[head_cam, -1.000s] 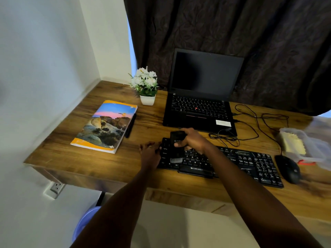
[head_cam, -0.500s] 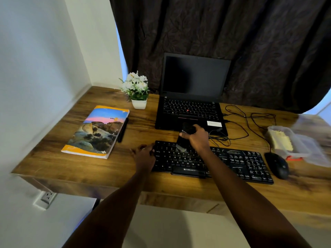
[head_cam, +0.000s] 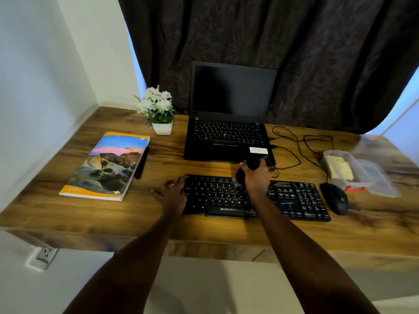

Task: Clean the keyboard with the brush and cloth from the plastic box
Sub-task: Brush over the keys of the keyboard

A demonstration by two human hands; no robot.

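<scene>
**Brush on the keyboard's far rows**

The right hand [head_cam: 257, 177] grips a black brush [head_cam: 240, 175], fingers curled round its body. The brush tilts, with its pale bristles down on the far key rows of the black keyboard [head_cam: 217, 196], about midway along the letter block. The left hand [head_cam: 173, 196] lies flat with relaxed fingers spread, touching the left end of the keyboard and partly on the wooden counter [head_cam: 158, 218]; a ring shows on one finger.

The keyboard lies along the near edge of the counter. Just beside its right end is a black mouse [head_cam: 335, 198]. Beyond the mouse, at the right, stands the clear plastic box [head_cam: 360, 171], open, with a pale yellow cloth [head_cam: 340, 169] inside. A clear lid [head_cam: 381, 180] lies against the box's right side.

Behind the keyboard an open laptop [head_cam: 229, 132] has a dark screen, and black cables [head_cam: 301, 143] loop across the counter between it and the box. To the left lie a book [head_cam: 108, 165] with a landscape cover and a black pen [head_cam: 142, 163] touching its right edge. Beyond them stands a small white pot of white flowers [head_cam: 161, 128]. A dark curtain [head_cam: 272, 41] hangs at the far side.
</scene>
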